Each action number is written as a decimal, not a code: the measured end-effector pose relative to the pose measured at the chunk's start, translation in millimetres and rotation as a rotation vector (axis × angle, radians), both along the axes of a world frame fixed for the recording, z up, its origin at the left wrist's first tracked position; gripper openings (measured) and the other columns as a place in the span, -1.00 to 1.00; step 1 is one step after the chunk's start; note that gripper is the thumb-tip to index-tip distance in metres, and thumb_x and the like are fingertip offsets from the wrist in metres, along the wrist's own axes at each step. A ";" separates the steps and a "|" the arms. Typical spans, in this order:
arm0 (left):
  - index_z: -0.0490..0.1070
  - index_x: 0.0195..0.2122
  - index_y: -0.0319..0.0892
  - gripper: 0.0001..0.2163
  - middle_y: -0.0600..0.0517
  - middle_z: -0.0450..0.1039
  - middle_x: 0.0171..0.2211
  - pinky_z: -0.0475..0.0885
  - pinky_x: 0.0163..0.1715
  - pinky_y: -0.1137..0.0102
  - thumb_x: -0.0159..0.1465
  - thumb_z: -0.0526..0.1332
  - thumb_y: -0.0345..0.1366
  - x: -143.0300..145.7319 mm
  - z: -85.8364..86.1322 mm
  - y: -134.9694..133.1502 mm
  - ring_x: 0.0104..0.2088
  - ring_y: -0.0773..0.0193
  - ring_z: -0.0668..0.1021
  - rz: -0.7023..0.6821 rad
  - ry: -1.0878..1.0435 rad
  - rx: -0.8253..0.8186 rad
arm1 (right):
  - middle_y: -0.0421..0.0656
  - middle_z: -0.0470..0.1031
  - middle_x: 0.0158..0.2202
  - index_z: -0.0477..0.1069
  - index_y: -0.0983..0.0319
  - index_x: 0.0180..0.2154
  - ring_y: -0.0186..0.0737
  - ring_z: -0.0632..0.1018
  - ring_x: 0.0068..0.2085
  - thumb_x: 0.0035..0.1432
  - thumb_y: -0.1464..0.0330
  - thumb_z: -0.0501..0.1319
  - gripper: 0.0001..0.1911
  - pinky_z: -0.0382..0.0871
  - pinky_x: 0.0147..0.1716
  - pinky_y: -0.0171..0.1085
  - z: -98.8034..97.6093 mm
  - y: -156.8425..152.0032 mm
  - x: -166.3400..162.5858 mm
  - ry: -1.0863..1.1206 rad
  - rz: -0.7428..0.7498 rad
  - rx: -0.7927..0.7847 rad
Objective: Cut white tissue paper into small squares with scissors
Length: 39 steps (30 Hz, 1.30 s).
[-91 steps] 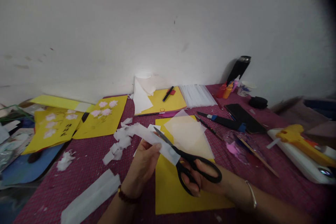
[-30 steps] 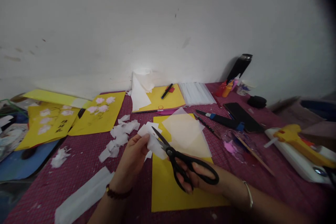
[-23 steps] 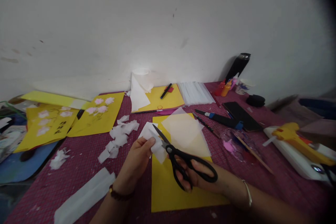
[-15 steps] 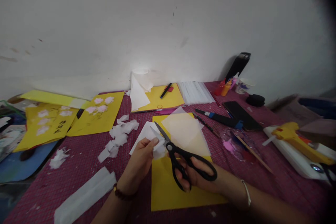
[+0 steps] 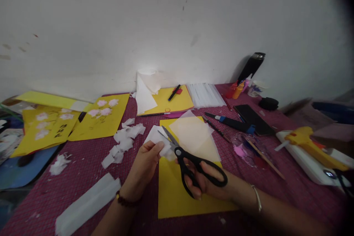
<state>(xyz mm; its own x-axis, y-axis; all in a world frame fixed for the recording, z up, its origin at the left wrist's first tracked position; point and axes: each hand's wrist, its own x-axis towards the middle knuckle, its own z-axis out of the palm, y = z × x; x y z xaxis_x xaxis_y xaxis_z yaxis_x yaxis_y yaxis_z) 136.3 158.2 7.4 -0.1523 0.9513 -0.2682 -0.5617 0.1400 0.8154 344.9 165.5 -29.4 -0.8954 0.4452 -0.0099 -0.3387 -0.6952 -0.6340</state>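
Observation:
My left hand [image 5: 146, 162] pinches a small folded piece of white paper [image 5: 166, 150] between thumb and fingers. Black-handled scissors [image 5: 190, 159] are in my right hand [image 5: 206, 182], fingers through the loops. Their blades point up and to the left, slightly apart, over the paper by my left fingertips. Whether the edges bite into the paper I cannot tell. Below both hands lies a yellow sheet [image 5: 179, 199], with translucent pale sheets [image 5: 195, 134] on its upper part. Cut white paper pieces [image 5: 124, 142] are scattered to the left of my left hand.
A folded white strip [image 5: 87, 202] lies at front left. Yellow cards with pink flowers [image 5: 102, 118] are behind it. On the right are a black-handled knife [image 5: 232, 123], a black phone-like slab [image 5: 253, 119], a yellow glue gun [image 5: 312, 145] and paint bottles [image 5: 235, 90]. A black flask [image 5: 251, 67] leans on the wall.
The paper in my left hand has shifted and lies flatter under the blades. The scissor blades have spread apart a little. The whole view has shifted slightly.

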 end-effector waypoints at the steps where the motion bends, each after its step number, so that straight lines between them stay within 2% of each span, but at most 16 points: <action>1: 0.55 -0.41 -0.22 -0.79 0.04 0.57 -0.49 0.41 -0.46 0.47 -0.04 0.47 -0.28 -1.1 -1.1 0.5 -0.54 0.36 0.52 0.004 0.000 0.023 | -0.17 0.43 -0.32 0.35 0.23 0.05 -0.41 0.42 -0.50 0.17 -0.05 0.20 -0.41 0.27 -0.46 -0.36 -0.8 0.8 0.5 0.012 0.021 -0.013; 7: 0.55 -0.23 -0.20 -0.68 0.01 0.61 -0.33 0.47 -0.34 0.42 -0.04 0.47 -0.32 -4.6 -7.0 1.3 -0.41 0.30 0.59 -0.015 -0.027 0.068 | -0.16 0.42 -0.34 0.35 0.24 0.08 -0.38 0.42 -0.50 0.18 -0.04 0.19 -0.40 0.28 -0.46 -0.33 2.2 4.6 1.8 0.036 0.078 -0.041; 13: 0.54 -0.26 -0.21 -0.66 -0.01 0.61 -0.35 0.50 -0.28 0.35 -0.09 0.49 -0.33 -3.0 -3.3 0.9 -0.34 0.20 0.62 -0.053 -0.061 0.039 | -0.16 0.43 -0.34 0.33 0.23 0.09 -0.38 0.42 -0.51 0.19 -0.04 0.18 -0.40 0.28 -0.47 -0.34 1.7 4.9 1.6 0.051 0.099 -0.048; 18: 0.54 -0.31 -0.20 -0.75 0.03 0.58 -0.39 0.48 -0.35 0.42 -0.04 0.46 -0.35 -2.1 1.6 -0.6 -0.39 0.28 0.59 -0.058 -0.090 0.086 | -0.16 0.43 -0.34 0.34 0.24 0.07 -0.39 0.41 -0.52 0.20 -0.04 0.18 -0.42 0.24 -0.48 -0.35 0.7 4.9 3.5 0.053 0.094 -0.023; 22: 0.53 -0.35 -0.21 -0.75 0.06 0.54 -0.47 0.43 -0.43 0.49 -0.07 0.48 -0.37 -7.2 0.6 0.5 -0.49 0.37 0.53 -0.008 -0.049 0.093 | -0.16 0.40 -0.34 0.36 0.24 0.02 -0.38 0.39 -0.48 0.20 -0.03 0.17 -0.45 0.20 -0.45 -0.34 4.4 9.8 8.0 0.009 -0.001 0.062; 26: 0.54 -0.27 -0.20 -0.70 0.06 0.55 -0.43 0.43 -0.40 0.46 -0.06 0.47 -0.35 -10.7 -4.6 1.2 -0.46 0.35 0.54 0.031 0.063 0.107 | -0.15 0.36 -0.32 0.33 0.25 0.02 -0.37 0.36 -0.46 0.23 -0.03 0.13 -0.46 0.18 -0.45 -0.33 10.2 16.0 10.6 -0.084 -0.110 0.258; 29: 0.47 -0.38 -0.20 -0.76 0.11 0.52 -0.47 0.40 -0.45 0.50 -0.05 0.47 -0.36 -9.7 -6.5 0.5 -0.49 0.40 0.50 0.086 0.161 0.123 | -0.16 0.34 -0.33 0.34 0.26 -0.03 -0.38 0.33 -0.46 0.24 -0.05 0.10 -0.47 0.17 -0.47 -0.33 16.9 18.6 11.4 -0.158 -0.144 0.413; 32: 0.35 -0.46 -0.18 -0.73 0.19 0.44 -0.54 0.32 -0.56 0.55 -0.06 0.47 -0.38 -7.3 -4.4 -0.1 -0.58 0.45 0.43 0.127 0.198 0.121 | -0.16 0.35 -0.34 0.35 0.27 -0.06 -0.36 0.34 -0.45 0.26 -0.03 0.09 -0.49 0.22 -0.46 -0.33 28.0 21.5 14.0 -0.277 -0.148 0.590; 35: 0.32 -0.46 -0.17 -0.69 0.20 0.41 -0.58 0.29 -0.61 0.54 -0.09 0.48 -0.35 -6.1 2.2 -0.6 -0.63 0.45 0.40 0.147 0.217 0.075 | -0.09 0.43 -0.19 0.34 0.23 0.05 -0.25 0.45 -0.28 0.23 0.12 0.18 -0.56 0.34 -0.29 -0.26 38.6 27.0 18.3 -0.547 -0.182 0.832; 37: 0.31 -0.46 -0.17 -0.67 0.20 0.39 -0.59 0.28 -0.62 0.53 -0.11 0.48 -0.33 -7.0 7.9 -1.3 -0.64 0.44 0.40 0.166 0.220 0.045 | -0.05 0.45 -0.06 0.31 0.19 0.13 -0.14 0.48 -0.12 0.16 0.28 0.23 -0.52 0.35 -0.12 -0.17 40.4 30.5 20.5 -0.817 -0.276 1.057; 39: 0.31 -0.45 -0.16 -0.67 0.20 0.39 -0.58 0.28 -0.60 0.51 -0.11 0.48 -0.31 -8.9 12.7 -2.4 -0.63 0.42 0.40 0.194 0.226 0.043 | -0.02 0.44 -0.03 0.30 0.19 0.16 -0.07 0.49 -0.08 0.11 0.38 0.22 -0.45 0.33 -0.06 -0.11 36.6 31.9 21.0 -1.067 -0.344 1.296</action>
